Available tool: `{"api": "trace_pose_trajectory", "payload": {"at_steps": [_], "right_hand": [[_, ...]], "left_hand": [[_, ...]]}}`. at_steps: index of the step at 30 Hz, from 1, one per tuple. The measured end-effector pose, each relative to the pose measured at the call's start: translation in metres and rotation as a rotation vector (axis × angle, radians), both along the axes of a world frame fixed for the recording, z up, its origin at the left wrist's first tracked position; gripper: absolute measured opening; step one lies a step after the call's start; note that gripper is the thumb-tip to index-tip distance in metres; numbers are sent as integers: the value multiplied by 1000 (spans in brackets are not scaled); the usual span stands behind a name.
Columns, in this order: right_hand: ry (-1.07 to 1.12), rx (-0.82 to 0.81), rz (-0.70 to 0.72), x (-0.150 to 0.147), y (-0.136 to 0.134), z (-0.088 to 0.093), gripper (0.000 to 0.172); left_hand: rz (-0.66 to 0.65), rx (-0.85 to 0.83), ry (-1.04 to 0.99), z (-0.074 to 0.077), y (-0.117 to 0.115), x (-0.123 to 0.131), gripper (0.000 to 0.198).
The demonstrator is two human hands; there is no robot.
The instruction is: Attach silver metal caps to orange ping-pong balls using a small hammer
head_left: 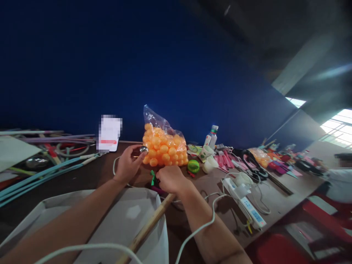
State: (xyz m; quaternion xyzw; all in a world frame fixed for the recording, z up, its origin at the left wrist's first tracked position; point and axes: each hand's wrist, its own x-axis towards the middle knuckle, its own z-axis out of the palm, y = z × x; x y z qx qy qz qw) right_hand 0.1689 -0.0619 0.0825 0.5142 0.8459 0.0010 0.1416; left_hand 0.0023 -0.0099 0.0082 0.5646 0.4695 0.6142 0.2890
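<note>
My left hand (128, 162) is closed, with a small shiny silver round piece (143, 149) pinched between its thumb and fingers. It is in front of the left side of a clear plastic bag of orange balls (165, 148). My right hand (171, 179) is low in front of the bag, its fingers curled downward; what they grip is hidden. A green ribbon-like piece (153, 178) shows just left of those fingers, and a dark purple thing is partly visible under them. A wooden stick (154, 219) runs from beneath my right hand toward me.
A white tray (162, 234) lies in front of me, with a white cable (202, 229) near my right forearm. Thin rods (63, 167) and a phone (109, 134) are left. Rightward are a green striped ball (193, 166), a bottle (213, 135), a power strip (251, 211) and a person (341, 183).
</note>
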Motion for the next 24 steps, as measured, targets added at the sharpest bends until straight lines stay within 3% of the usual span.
{"api": "trace_pose_trajectory", "payload": {"at_steps": [24], "right_hand": [[-24,2,41,5,3,-3,29]], "left_hand": [[-49,-2,39,-12,5,2,31]]}}
